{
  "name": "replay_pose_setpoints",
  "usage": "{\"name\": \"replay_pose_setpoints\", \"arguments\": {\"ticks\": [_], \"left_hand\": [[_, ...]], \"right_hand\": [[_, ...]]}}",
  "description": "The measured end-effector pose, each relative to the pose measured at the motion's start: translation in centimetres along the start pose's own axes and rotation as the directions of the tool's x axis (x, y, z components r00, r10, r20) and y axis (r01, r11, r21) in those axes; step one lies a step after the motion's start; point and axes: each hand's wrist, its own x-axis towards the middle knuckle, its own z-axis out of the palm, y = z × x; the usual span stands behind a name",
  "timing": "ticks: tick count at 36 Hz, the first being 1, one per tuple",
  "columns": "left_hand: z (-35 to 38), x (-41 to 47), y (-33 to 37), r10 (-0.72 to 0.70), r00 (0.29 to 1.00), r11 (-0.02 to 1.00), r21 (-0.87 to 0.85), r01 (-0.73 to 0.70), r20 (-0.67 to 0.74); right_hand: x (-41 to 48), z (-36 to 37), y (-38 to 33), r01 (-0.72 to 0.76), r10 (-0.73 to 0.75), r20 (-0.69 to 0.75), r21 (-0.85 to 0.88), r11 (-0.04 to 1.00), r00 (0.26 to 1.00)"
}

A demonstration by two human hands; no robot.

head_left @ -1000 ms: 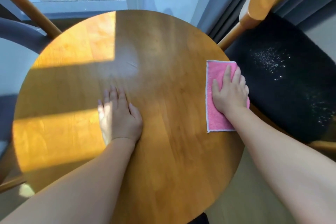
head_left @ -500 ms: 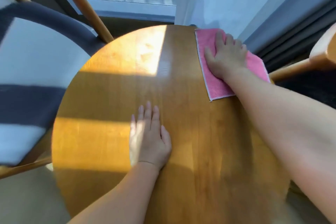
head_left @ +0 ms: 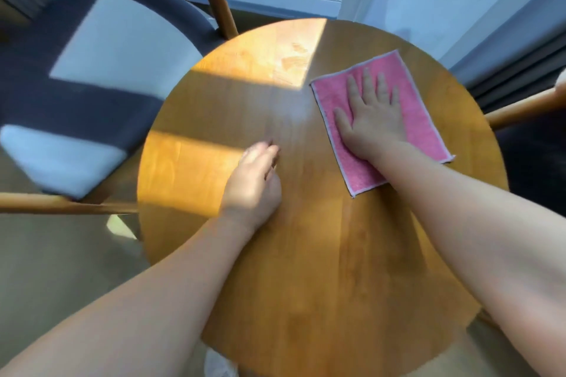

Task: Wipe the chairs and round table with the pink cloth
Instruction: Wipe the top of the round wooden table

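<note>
Cloth [head_left: 424, 128] lies flat on the desk's [head_left: 306, 254] far right part, pressed under the right grip [head_left: 372, 115], fingers straight and apart (not clamped on it). Left grip [head_left: 252, 185] rests mid-desk, blurred, fingers loosely bent, holding nothing; a chair [head_left: 92, 70] stands just left

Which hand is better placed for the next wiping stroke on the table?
The right hand: it lies flat on the pink cloth, spread on the table. The left hand holds nothing, fingers loosely curled over bare wood.
</note>
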Motion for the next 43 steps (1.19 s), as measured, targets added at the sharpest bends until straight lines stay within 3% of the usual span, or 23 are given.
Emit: {"name": "replay_pose_setpoints", "arguments": {"ticks": [7, 17, 23, 27, 30, 35, 40, 43], "left_hand": [[-7.9, -7.4, -4.6, -0.154, 0.987, 0.972, 0.176, 0.159, -0.037], [-12.7, -17.1, -9.5, -0.271, 0.947, 0.951, 0.104, 0.291, -0.174], [-16.2, -21.5, -11.0, -0.287, 0.935, 0.954, 0.022, 0.298, -0.21], [-19.2, -24.3, -10.5, -0.311, 0.926, 0.949, -0.021, 0.314, -0.212], [-21.7, -26.4, -9.2, -0.31, 0.934, 0.951, -0.05, 0.306, -0.176], [-26.8, -29.1, -5.1, -0.269, 0.957, 0.961, -0.093, 0.259, -0.109], [-31.9, -30.2, 1.6, -0.16, 0.986, 0.969, -0.198, 0.15, -0.04], [-33.8, -30.5, 5.5, -0.022, 1.0, 0.977, -0.213, 0.024, 0.013]], "right_hand": [[-4.8, 1.4, -6.7, 0.088, -0.089, 0.044, 0.016, 0.996, 0.995], [-13.7, 4.2, -19.2, 0.327, -0.327, -0.022, 0.117, 0.938, 0.945], [-22.4, 5.7, -24.9, 0.437, -0.464, 0.11, 0.206, 0.876, 0.879], [-27.4, 4.7, -25.9, 0.403, -0.512, 0.187, 0.418, 0.814, 0.838], [-30.3, 0.4, -25.7, 0.169, -0.424, 0.271, 0.638, 0.751, 0.864], [-34.8, -9.0, -25.6, -0.141, -0.164, 0.291, 0.793, 0.593, 0.943], [-38.0, -17.9, -25.3, -0.098, -0.007, 0.11, 0.913, 0.396, 0.994], [-40.5, -23.1, -24.8, -0.05, 0.039, 0.041, 0.964, 0.263, 0.998]]}}
